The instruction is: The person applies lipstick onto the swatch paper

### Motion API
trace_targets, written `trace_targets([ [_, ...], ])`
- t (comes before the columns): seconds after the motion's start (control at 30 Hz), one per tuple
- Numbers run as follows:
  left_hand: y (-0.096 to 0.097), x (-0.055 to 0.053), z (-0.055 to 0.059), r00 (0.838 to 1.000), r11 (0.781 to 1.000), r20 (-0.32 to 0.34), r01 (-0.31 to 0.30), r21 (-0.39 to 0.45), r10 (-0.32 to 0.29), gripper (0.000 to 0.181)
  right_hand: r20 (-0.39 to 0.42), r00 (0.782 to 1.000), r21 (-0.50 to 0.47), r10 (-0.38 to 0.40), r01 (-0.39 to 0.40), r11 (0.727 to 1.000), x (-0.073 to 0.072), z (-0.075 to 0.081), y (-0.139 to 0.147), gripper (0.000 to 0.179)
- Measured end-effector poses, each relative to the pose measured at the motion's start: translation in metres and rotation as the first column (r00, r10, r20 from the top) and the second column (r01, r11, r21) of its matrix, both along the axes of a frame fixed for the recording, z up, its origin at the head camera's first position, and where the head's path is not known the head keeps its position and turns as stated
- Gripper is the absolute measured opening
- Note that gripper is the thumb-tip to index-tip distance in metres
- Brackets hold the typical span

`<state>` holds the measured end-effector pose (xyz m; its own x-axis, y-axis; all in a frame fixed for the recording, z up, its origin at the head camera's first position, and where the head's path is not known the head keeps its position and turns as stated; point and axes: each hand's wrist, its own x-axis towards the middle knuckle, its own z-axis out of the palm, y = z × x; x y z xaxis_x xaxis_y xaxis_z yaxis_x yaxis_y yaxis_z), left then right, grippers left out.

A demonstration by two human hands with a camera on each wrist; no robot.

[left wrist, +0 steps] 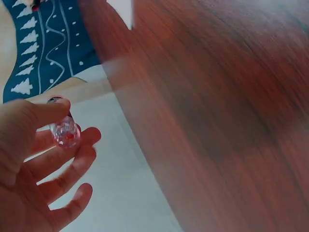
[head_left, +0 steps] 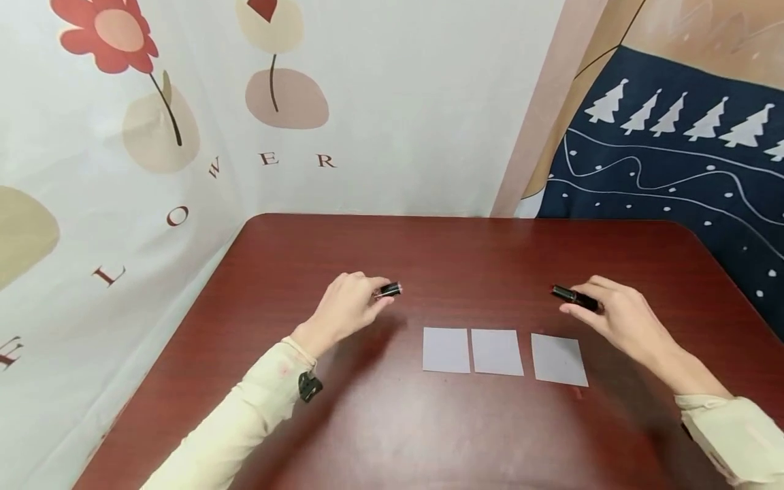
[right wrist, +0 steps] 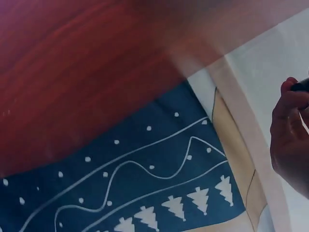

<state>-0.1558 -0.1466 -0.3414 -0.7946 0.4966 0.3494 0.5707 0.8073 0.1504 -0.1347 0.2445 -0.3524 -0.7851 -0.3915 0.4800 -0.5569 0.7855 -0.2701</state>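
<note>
Over the table's left half, my left hand (head_left: pixel 346 307) pinches a small black piece with a clear end (head_left: pixel 388 290) between thumb and fingers. In the left wrist view its clear, faceted end (left wrist: pixel 66 134) shows reddish spots; I cannot tell its exact kind. Across from it, above the right side, my right hand (head_left: pixel 627 316) pinches a black lipstick (head_left: pixel 576 297) with a red tip pointing left. The right wrist view catches only part of that hand (right wrist: pixel 289 130). Three white paper squares (head_left: pixel 446 350) lie in a row between and below the hands.
The reddish-brown table (head_left: pixel 429 258) reaches back to a pale flower-print curtain (head_left: pixel 416 102). A dark blue cloth with white trees (head_left: pixel 667 156) hangs behind its right edge. The rightmost paper (head_left: pixel 559 359) sits slightly apart from the other two.
</note>
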Motion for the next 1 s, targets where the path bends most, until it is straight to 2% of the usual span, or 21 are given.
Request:
trace_targets([
  [0.07, 0.004, -0.001, 0.002, 0.995, 0.996, 0.098, -0.002, 0.087, -0.006, 0.016, 0.054, 0.999, -0.033, -0.001, 0.003, 0.999, -0.003, 0.0, 0.0, 0.026],
  [0.13, 0.013, -0.002, 0.003, 0.982, 0.988, 0.187, -0.021, 0.15, -0.007, 0.018, 0.09, 0.996, -0.051, 0.023, -0.019, 0.999, -0.006, 0.001, -0.006, 0.03],
  [0.27, 0.026, -0.003, 0.001, 0.959, 0.98, 0.282, -0.081, 0.182, 0.027, 0.017, 0.104, 0.993, -0.058, 0.055, -0.049, 0.997, -0.007, 0.001, -0.015, 0.034],
  [0.43, 0.026, -0.007, -0.003, 0.944, 0.975, 0.326, -0.114, 0.191, 0.046, 0.015, 0.039, 0.999, -0.081, 0.027, -0.024, 0.996, -0.005, -0.001, -0.015, 0.035],
  [0.53, 0.022, -0.012, -0.004, 0.95, 0.97, 0.307, -0.122, 0.209, 0.053, 0.015, 0.012, 1.0, -0.105, 0.016, -0.014, 0.994, -0.007, 0.001, -0.013, 0.035],
  [0.63, 0.017, -0.017, -0.007, 0.948, 0.964, 0.314, -0.13, 0.231, 0.053, 0.015, 0.032, 0.999, -0.134, 0.025, -0.02, 0.991, -0.01, 0.002, -0.016, 0.037],
  [0.73, 0.013, -0.02, -0.013, 0.931, 0.958, 0.362, -0.15, 0.246, 0.053, 0.015, 0.044, 0.998, -0.149, 0.042, -0.035, 0.988, -0.011, 0.002, -0.021, 0.038],
  [0.83, 0.012, -0.023, -0.02, 0.912, 0.956, 0.405, -0.168, 0.24, 0.058, 0.015, 0.021, 0.999, -0.132, 0.034, -0.031, 0.991, -0.011, 0.0, -0.024, 0.036],
  [1.0, 0.016, -0.023, -0.029, 0.892, 0.971, 0.442, -0.179, 0.161, 0.091, 0.015, 0.014, 1.0, -0.112, 0.01, -0.009, 0.994, -0.009, -0.003, -0.024, 0.034],
])
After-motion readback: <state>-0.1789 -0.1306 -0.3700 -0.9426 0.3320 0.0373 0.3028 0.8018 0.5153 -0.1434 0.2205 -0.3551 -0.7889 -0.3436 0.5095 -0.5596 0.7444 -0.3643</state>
